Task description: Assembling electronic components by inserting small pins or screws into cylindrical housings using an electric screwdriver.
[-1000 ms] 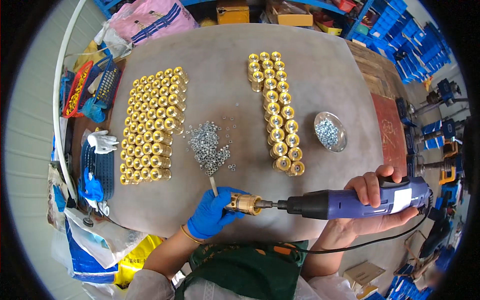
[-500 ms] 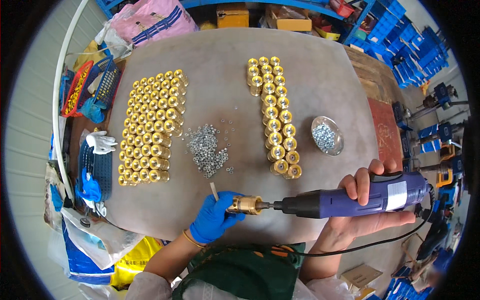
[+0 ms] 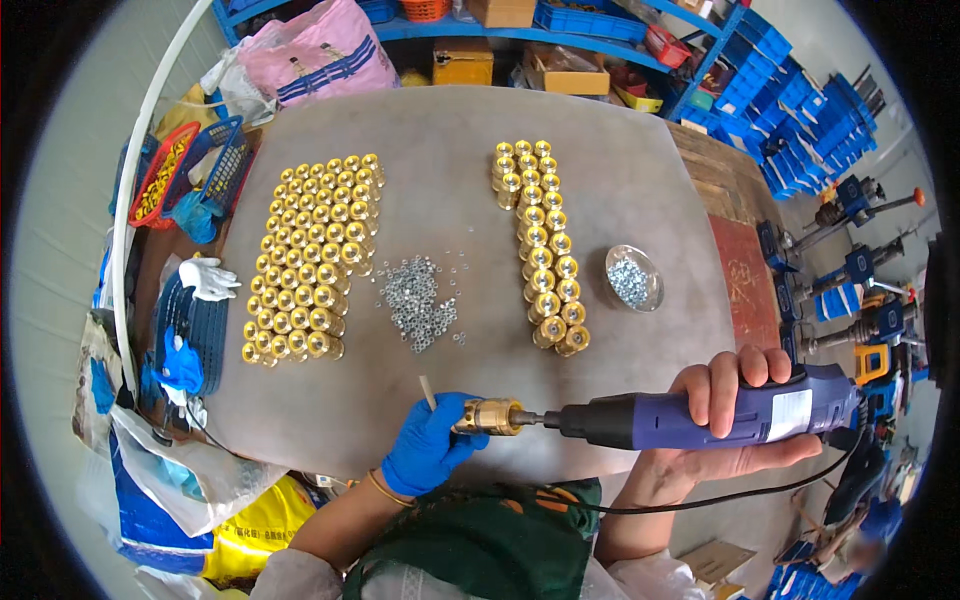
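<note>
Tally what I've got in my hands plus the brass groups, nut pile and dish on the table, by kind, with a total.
Held brass part: 1
Pale stick at the left hand: 1
Purple power driver: 1
Standing brass groups: 2
Loose nut pile: 1
Metal dish: 1
Total: 7

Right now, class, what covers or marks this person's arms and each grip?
The left grip wears a blue glove, with a thin orange-yellow wristband below it. The right grip is ungloved. Both forearms are uncovered up to loose whitish sleeves.
</note>
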The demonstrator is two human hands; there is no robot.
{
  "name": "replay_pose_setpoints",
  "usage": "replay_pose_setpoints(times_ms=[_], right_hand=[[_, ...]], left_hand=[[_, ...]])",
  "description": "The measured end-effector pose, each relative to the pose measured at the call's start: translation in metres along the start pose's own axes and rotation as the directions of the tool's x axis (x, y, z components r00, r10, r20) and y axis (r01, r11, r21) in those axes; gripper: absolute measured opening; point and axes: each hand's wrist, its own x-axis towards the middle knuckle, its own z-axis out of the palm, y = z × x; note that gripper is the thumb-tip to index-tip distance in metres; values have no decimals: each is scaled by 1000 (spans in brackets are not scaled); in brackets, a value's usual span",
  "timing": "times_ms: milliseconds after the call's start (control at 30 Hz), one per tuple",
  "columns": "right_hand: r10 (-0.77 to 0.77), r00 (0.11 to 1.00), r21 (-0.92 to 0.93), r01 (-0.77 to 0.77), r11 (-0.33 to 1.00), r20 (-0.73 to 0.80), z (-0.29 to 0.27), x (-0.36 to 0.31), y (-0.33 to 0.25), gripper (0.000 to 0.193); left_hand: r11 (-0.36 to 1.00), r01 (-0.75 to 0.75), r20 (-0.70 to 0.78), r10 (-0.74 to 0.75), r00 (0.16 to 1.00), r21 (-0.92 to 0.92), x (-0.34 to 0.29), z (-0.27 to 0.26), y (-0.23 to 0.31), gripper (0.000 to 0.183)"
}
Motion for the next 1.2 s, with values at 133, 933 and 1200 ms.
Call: replay_pose_setpoints(times_ms=[133,933,1200], right_hand=[[-9,1000,-47,9,999,-8,2,0,-5,60],[-93,995,25,94,995,-34,-12,-4,-41,59],[5,991,-45,-11,999,-131,-42,7,-18,63]], left_hand=[[946,165,14,-168,986,-278,-2,0,4,24],[990,-97,-344,126,931,100,104,-46,-5,86],[932,-27,-142,84,986,360,232,-24,-63,94]])
